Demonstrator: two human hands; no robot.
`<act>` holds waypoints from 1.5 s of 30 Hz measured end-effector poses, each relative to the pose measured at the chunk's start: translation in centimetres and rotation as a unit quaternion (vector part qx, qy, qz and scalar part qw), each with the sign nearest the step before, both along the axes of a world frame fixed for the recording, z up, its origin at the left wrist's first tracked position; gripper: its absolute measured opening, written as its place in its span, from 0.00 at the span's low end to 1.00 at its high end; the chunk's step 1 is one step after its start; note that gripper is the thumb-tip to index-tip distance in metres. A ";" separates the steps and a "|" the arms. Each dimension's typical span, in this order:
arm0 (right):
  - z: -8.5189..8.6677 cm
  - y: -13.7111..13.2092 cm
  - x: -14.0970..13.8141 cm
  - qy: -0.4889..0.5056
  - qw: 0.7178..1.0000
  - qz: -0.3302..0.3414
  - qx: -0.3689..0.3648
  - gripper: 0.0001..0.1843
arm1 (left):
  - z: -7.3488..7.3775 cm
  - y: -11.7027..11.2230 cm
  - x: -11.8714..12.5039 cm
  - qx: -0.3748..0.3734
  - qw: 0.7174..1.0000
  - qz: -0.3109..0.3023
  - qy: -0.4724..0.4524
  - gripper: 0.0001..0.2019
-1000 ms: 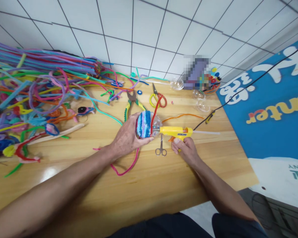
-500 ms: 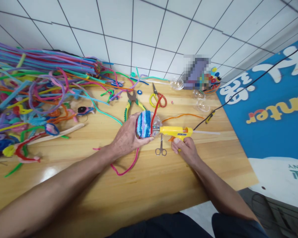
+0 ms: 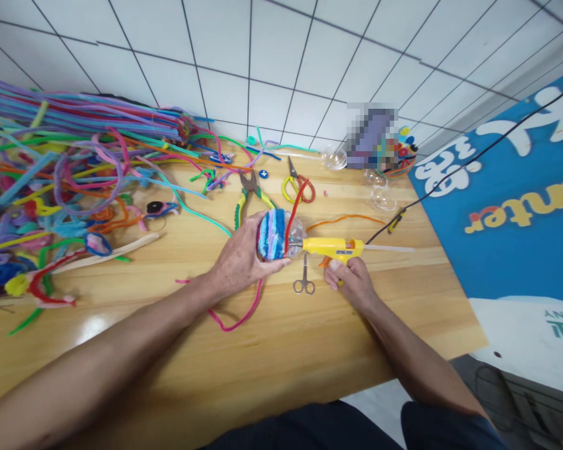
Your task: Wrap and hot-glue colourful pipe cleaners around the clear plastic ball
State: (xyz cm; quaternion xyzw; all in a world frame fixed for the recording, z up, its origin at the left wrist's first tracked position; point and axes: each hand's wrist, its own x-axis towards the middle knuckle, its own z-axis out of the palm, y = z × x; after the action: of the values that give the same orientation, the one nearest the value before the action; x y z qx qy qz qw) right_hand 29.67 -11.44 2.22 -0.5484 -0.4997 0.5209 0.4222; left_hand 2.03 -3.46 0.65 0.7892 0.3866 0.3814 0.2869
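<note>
My left hand (image 3: 244, 253) is wrapped round a clear ball (image 3: 273, 234), part of which is covered with blue, white and purple pipe cleaner strips. A red pipe cleaner (image 3: 294, 209) runs along the edge of the strips, its free end sticking up past the ball. In my right hand (image 3: 351, 281) is a yellow hot glue gun (image 3: 333, 247), gripped by its handle. Its metal nozzle meets the ball beside the red pipe cleaner; whether it touches is hard to tell. A clear glue stick (image 3: 389, 249) sticks out of the gun's back end.
Pliers (image 3: 249, 187), red-and-yellow scissors (image 3: 296, 187) and small metal scissors (image 3: 304, 278) lie around the ball. A tangled heap of pipe cleaners (image 3: 84, 181) covers the left side. Clear half-balls (image 3: 334, 157) stand by the tiled wall. The gun's black cord (image 3: 431, 187) runs up right.
Almost nothing differs. The glue stick's free end sits very slightly nearer the gun; both hands and the ball hold their place.
</note>
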 end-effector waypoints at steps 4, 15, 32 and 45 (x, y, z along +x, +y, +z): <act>0.9 0.3 0.1 0.078 0.996 -0.029 -0.015 0.34 | -0.1 0.1 0.0 0.000 1.000 -0.002 -0.004 0.48; 0.9 0.6 1.1 0.049 0.998 0.031 -0.022 0.34 | 0.1 0.1 0.0 0.002 1.000 -0.010 -0.005 0.48; 1.4 0.2 1.5 -0.049 0.996 -0.033 0.061 0.30 | -0.2 -0.1 0.1 0.002 1.000 0.009 -0.001 0.49; 1.0 0.3 2.6 -0.039 0.998 0.032 0.027 0.31 | -0.2 -0.2 -0.1 -0.014 1.000 0.006 -0.011 0.50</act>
State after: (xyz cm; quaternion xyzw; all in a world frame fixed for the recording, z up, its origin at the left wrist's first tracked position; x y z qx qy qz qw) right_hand 32.31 -11.17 3.27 -0.5408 -0.5468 0.4984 0.4002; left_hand 1.96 -3.61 0.46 0.7782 0.3936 0.3864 0.3002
